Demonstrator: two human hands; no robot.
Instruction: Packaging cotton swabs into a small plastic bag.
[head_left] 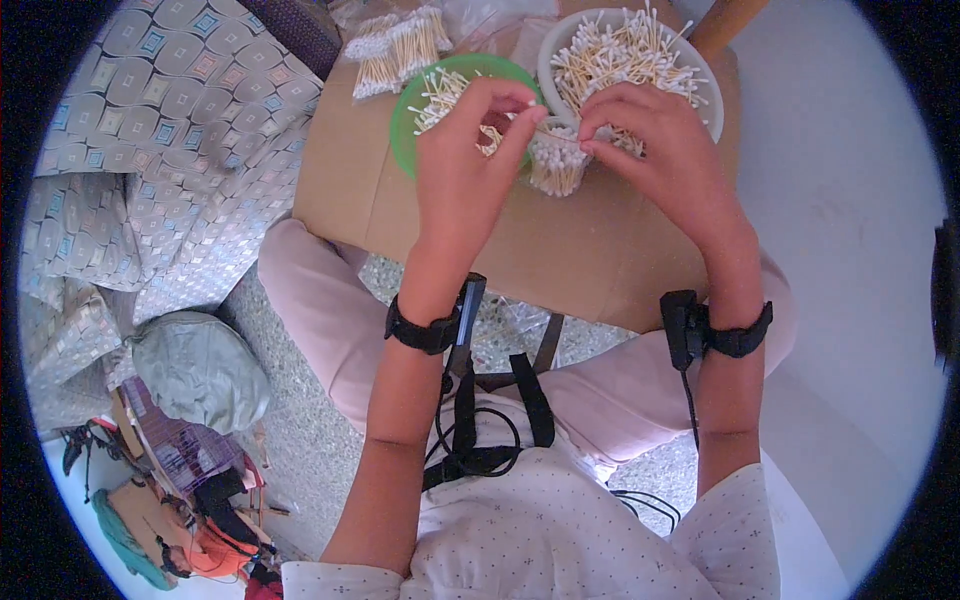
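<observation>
Above a small clear tub [557, 172] packed with cotton swabs, a single cotton swab [560, 133] stretches between my two hands. My left hand [466, 155] pinches one end between thumb and forefinger. At the other end, the fingertips of my right hand [660, 150] are closed on it. Behind my left hand is a green bowl [402, 140] with loose swabs in it. A larger white bowl [714, 98], heaped with loose swabs [625, 60], sits beyond my right hand. Parts of both bowls are hidden by my hands.
Clear bags of swabs [398, 50] lie at the far left of the cardboard-topped table [480, 240]. A white wall [830, 200] rises on the right. Patterned fabric [190, 130] and a grey-green bag [200, 370] are at the left. My legs flank the table's near edge.
</observation>
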